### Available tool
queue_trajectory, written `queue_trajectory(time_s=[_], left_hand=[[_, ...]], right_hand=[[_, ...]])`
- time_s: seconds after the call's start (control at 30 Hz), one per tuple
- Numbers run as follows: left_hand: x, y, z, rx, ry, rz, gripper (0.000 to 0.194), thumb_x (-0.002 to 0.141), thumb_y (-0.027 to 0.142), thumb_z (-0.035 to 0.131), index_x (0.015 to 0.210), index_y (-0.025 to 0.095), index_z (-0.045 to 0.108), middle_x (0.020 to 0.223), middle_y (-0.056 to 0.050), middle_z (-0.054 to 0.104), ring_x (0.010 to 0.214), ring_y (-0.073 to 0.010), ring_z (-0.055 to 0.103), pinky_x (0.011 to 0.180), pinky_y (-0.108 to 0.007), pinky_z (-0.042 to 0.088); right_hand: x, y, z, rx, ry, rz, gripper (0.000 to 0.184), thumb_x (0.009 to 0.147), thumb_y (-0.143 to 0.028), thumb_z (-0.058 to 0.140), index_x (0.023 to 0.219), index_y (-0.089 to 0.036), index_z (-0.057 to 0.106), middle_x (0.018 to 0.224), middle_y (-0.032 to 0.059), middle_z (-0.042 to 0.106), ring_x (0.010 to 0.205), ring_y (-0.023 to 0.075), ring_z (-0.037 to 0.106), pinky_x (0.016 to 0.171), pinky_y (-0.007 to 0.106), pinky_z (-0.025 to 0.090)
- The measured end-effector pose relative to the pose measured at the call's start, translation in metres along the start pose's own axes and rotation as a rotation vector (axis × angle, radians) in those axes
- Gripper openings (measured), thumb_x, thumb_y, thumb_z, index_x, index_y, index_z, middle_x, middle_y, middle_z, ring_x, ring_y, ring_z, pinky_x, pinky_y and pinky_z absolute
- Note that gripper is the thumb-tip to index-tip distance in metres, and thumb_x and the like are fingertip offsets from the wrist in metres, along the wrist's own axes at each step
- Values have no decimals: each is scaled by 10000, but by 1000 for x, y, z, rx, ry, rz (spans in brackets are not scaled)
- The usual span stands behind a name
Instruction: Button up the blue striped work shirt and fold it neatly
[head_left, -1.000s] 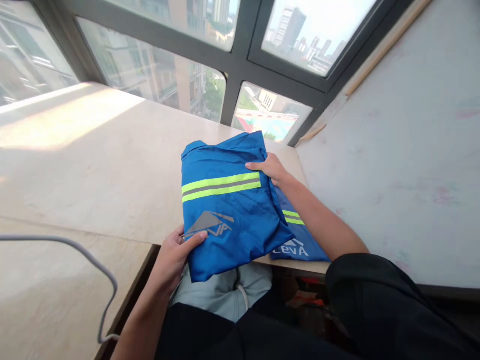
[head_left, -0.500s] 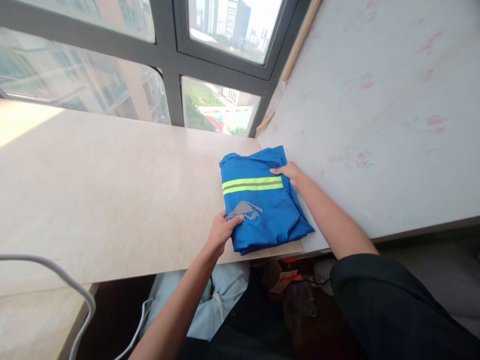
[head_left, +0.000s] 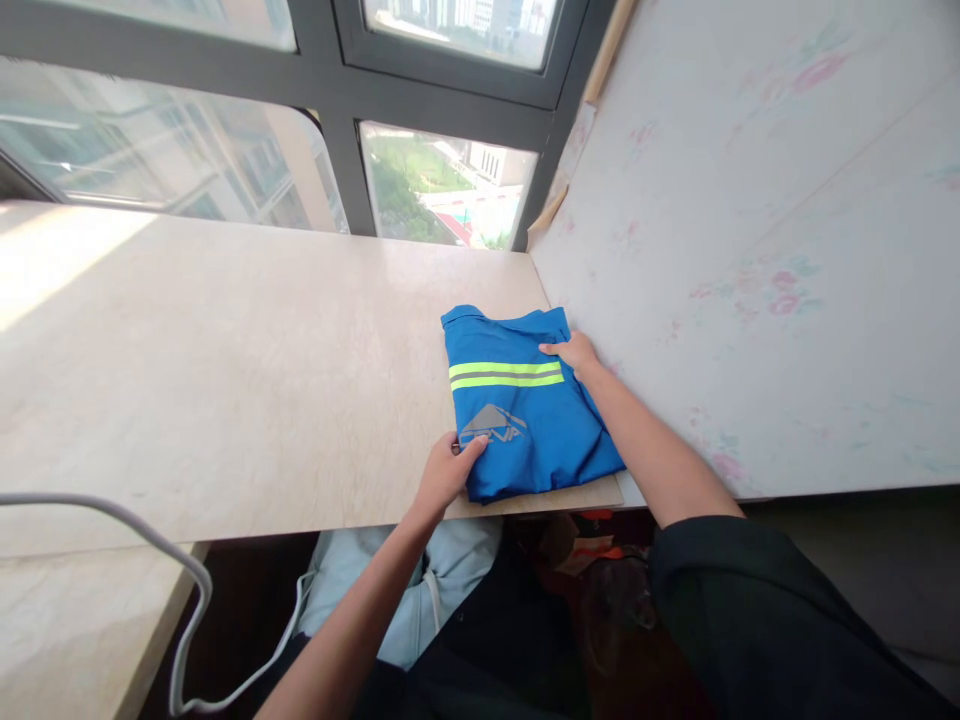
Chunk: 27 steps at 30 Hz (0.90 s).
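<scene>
A folded blue garment, seemingly a work jacket, lies on the pale countertop near its front edge. Across it run yellow-green and grey reflective stripes, with a grey printed logo below them. My left hand grips its left edge near the logo, thumb on top and fingers underneath. On the upper right edge, my right hand holds the cloth, thumb over the top and the other fingers hidden. The garment's lower right corner spreads out loosely beside my right forearm.
The countertop runs left along grey-framed windows. A flower-patterned wall rises close on the right. A grey-white cable loops over the front left edge. Below the counter are my light blue trousers and some cluttered items in shadow.
The camera view has shifted slightly. The garment's top right part lies a little lower and flatter. Both hands keep about the same hold on it.
</scene>
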<state>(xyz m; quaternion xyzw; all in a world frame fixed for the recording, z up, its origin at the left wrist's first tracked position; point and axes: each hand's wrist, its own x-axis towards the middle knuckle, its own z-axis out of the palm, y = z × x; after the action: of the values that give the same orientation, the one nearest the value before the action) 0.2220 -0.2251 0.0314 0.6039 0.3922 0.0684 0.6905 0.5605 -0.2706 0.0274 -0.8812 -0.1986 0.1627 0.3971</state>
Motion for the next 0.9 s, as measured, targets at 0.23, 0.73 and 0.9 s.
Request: queue_trajectory(time_s=[0.23,0.73,0.9], left_hand=[[-10,0,16,434,507,562,586,877,394,551,1351,83,402,1351,-219,501,1277,-300,488,1053,-492,414],[38,-7,47,1225,42,881,707,977,559,256,1441,53,427,1519,-188,372,1444,-322,275,1198,-555,93],[31,2,46,1169,40,873,652,977,525,319,1400,52,469,1450,-194,469,1389,-318,374,1177,-555,170]], right_hand=[[-7,-36,12,-502,292,-375,611,848,-281,594,1372,-17,422,1388,270,456,1317,348,419,1075,490,366],[1,-37,101,-683,-124,-762,737,978,-640,197,1435,-112,434,1456,157,470,1357,270,403,1138,453,263],[4,-39,99,-756,-147,-792,703,999,-589,173,1443,-106,424,1470,162,452,1369,266,389,1130,437,278]])
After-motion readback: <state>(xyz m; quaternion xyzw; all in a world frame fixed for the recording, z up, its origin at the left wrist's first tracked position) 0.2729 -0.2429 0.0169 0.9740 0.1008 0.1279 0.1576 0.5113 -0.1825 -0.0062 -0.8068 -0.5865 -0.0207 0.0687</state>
